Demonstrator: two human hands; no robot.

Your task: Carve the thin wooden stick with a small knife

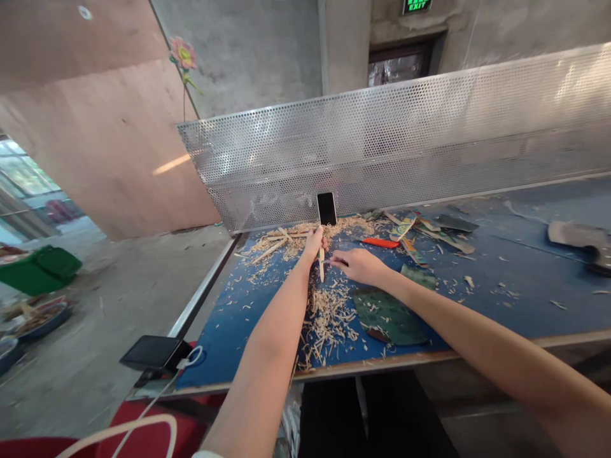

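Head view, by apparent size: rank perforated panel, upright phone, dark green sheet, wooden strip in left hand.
Largest to smallest, by visible area:
1. Perforated panel
2. Dark green sheet, partly hidden
3. Upright phone
4. Wooden strip, partly covered by the left hand

Pale wood strip (321, 270) in my left grip (316, 243), slim tool (338, 261) in my right grip (360, 264).
I hold the tool's tip at the strip's side — whether they touch, I cannot tell — above a bench (229, 340) strewn with curled shavings (329, 318). A phone (327, 208) stands upright beyond my left grip, before the perforated metal panel (286, 149); an orange object (380, 242) lies past my right, a green sheet (394, 318) nearer me.
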